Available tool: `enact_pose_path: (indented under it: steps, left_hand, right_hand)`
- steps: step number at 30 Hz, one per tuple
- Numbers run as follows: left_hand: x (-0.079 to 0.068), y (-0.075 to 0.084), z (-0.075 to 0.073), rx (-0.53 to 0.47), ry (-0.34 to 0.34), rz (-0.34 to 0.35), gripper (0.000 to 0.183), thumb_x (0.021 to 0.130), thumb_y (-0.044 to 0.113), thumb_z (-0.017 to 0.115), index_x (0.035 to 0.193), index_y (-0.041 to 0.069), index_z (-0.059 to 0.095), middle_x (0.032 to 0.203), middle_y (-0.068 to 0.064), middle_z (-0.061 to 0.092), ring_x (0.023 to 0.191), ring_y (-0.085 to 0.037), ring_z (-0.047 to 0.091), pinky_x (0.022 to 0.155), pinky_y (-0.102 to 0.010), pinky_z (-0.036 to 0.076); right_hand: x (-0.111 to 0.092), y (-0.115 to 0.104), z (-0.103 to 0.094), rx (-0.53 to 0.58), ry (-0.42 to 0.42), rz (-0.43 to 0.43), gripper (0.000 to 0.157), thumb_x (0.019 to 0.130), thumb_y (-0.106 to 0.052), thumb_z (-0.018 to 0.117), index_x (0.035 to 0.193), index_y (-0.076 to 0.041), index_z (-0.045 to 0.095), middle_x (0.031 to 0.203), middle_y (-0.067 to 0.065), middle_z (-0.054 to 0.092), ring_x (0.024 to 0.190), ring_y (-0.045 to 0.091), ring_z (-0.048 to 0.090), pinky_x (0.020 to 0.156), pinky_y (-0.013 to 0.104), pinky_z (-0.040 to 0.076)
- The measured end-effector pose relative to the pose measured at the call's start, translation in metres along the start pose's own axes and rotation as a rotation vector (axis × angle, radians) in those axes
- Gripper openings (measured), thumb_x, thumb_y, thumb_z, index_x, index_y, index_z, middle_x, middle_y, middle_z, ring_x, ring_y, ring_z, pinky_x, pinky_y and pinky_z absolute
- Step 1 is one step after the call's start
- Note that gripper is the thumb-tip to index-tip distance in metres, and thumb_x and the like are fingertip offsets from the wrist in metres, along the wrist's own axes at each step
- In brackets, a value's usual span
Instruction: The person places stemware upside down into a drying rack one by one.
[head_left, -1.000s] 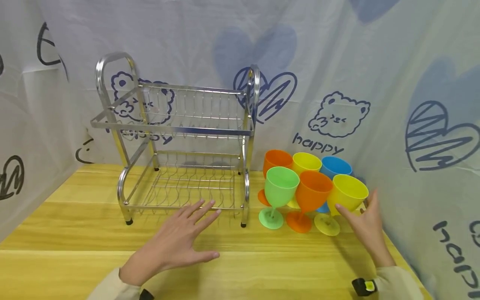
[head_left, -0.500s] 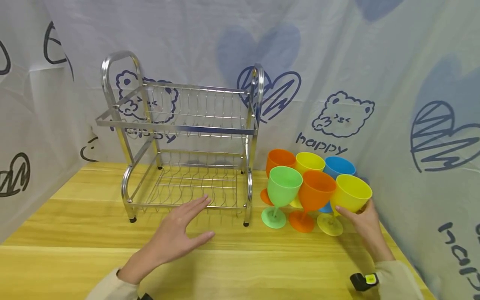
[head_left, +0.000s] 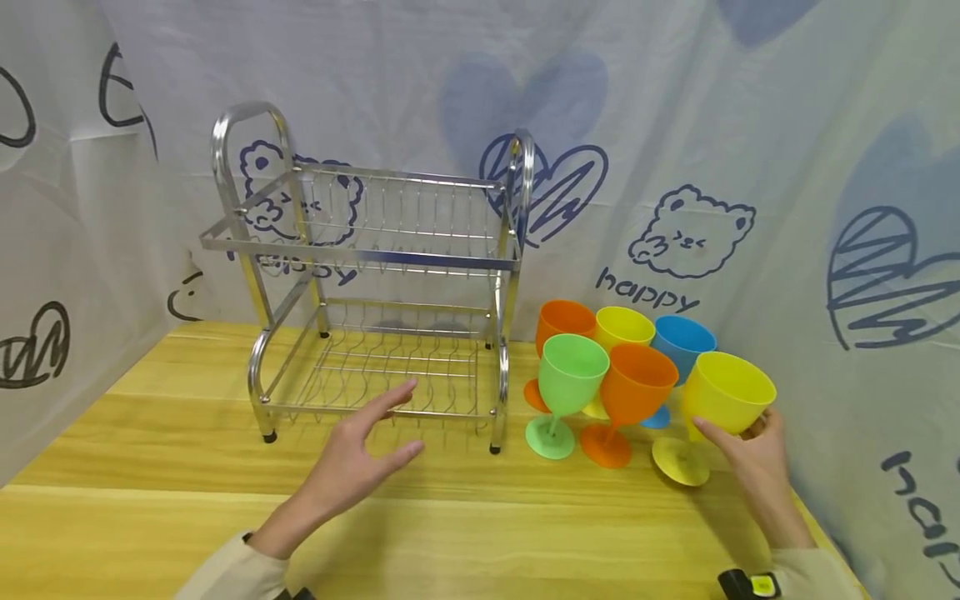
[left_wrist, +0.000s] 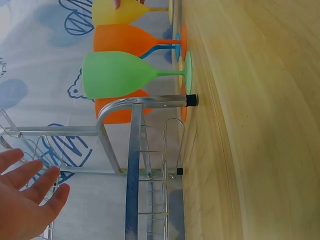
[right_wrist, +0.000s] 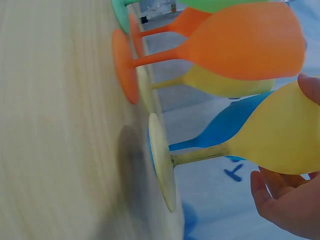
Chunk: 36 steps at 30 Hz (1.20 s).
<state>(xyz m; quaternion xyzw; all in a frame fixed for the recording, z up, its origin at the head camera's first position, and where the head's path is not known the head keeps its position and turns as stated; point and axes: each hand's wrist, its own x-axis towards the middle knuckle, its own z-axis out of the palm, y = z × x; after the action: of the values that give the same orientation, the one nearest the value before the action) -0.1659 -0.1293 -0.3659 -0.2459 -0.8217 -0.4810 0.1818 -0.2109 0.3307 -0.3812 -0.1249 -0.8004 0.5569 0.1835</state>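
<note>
My right hand (head_left: 753,467) holds the front yellow goblet (head_left: 723,396) by its bowl, thumb on the near side and fingers round the far side. In the right wrist view the foot of that yellow goblet (right_wrist: 280,135) is tilted and stands off the table, its shadow beside it. Left of it are an orange goblet (head_left: 637,387) and a green goblet (head_left: 573,375), both upright. Behind them stand another orange goblet (head_left: 562,321), a second yellow goblet (head_left: 622,327) and a blue goblet (head_left: 686,342). My left hand (head_left: 348,454) hovers before the rack with fingers extended, holding nothing.
A two-tier metal dish rack (head_left: 367,257) stands left of the goblets, with wire shelves. The wooden table (head_left: 487,533) runs along a white printed curtain (head_left: 570,100) at the back and on both sides.
My right hand has taken hold of the front yellow goblet and moved it rightward and up off the table, away from the others. My left hand has drawn its fingers in slightly.
</note>
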Motion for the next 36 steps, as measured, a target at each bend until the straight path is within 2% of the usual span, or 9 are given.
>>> enact_pose_path:
  steps: [5, 8, 12, 22, 28, 33, 36]
  left_hand:
    - [0.002, -0.002, 0.0, -0.048, 0.042, 0.036, 0.061, 0.084, 0.011, 0.07, 0.141, 0.005, 0.047, 0.134, -0.013, 0.056, 0.116, -0.031, 0.055, 0.093, -0.055, 0.046]
    - [0.003, -0.001, 0.0, -0.067, 0.048, 0.036, 0.061, 0.084, 0.011, 0.069, 0.14, 0.005, 0.047, 0.134, -0.013, 0.055, 0.117, -0.031, 0.054, 0.094, -0.055, 0.046]
    - [0.003, 0.0, 0.0, -0.095, 0.043, 0.019, 0.062, 0.084, 0.011, 0.069, 0.142, 0.007, 0.046, 0.136, -0.013, 0.053, 0.117, -0.033, 0.053, 0.094, -0.057, 0.044]
    - [0.006, 0.004, 0.0, -0.132, 0.036, -0.017, 0.066, 0.083, 0.013, 0.072, 0.143, 0.014, 0.045, 0.135, -0.013, 0.053, 0.117, -0.031, 0.053, 0.092, -0.055, 0.045]
    - [0.01, 0.006, 0.003, -0.153, 0.031, 0.008, 0.067, 0.082, 0.014, 0.073, 0.143, 0.011, 0.045, 0.137, -0.011, 0.051, 0.119, -0.032, 0.051, 0.095, -0.054, 0.043]
    - [0.015, 0.009, 0.006, -0.149, 0.028, 0.053, 0.069, 0.081, 0.023, 0.075, 0.143, 0.012, 0.046, 0.139, -0.01, 0.05, 0.12, -0.031, 0.05, 0.096, -0.057, 0.042]
    - [0.018, 0.011, 0.009, -0.148, 0.025, 0.074, 0.07, 0.081, 0.029, 0.075, 0.143, 0.013, 0.046, 0.139, -0.01, 0.05, 0.119, -0.031, 0.051, 0.095, -0.056, 0.043]
  right_hand:
    - [-0.013, -0.013, -0.005, 0.096, 0.026, -0.036, 0.078, 0.083, -0.011, 0.078, 0.14, -0.013, 0.026, 0.121, -0.003, 0.042, 0.102, 0.007, 0.046, 0.078, 0.008, 0.042]
    - [-0.023, -0.02, -0.005, 0.052, 0.029, -0.049, 0.077, 0.083, -0.01, 0.077, 0.141, -0.014, 0.026, 0.12, -0.006, 0.041, 0.1, 0.005, 0.045, 0.077, 0.008, 0.04]
    - [-0.034, -0.029, -0.003, -0.063, 0.01, -0.111, 0.082, 0.084, -0.012, 0.076, 0.146, -0.008, 0.024, 0.125, -0.004, 0.04, 0.102, 0.005, 0.044, 0.079, 0.01, 0.038]
    - [-0.054, -0.048, 0.007, -0.124, -0.104, -0.376, 0.086, 0.08, -0.005, 0.079, 0.149, -0.008, 0.028, 0.133, 0.01, 0.044, 0.106, 0.008, 0.043, 0.082, 0.015, 0.037]
    - [-0.061, -0.059, 0.017, -0.185, -0.139, -0.422, 0.091, 0.078, -0.009, 0.082, 0.151, -0.012, 0.028, 0.137, 0.012, 0.044, 0.109, 0.009, 0.041, 0.084, 0.025, 0.037]
    - [-0.066, -0.067, 0.025, -0.249, -0.177, -0.464, 0.09, 0.075, -0.014, 0.085, 0.149, -0.01, 0.032, 0.138, 0.012, 0.046, 0.11, 0.02, 0.044, 0.085, 0.026, 0.039]
    - [-0.068, -0.072, 0.031, -0.269, -0.209, -0.501, 0.091, 0.073, -0.014, 0.086, 0.147, -0.008, 0.034, 0.138, 0.014, 0.046, 0.11, 0.027, 0.047, 0.086, 0.032, 0.041]
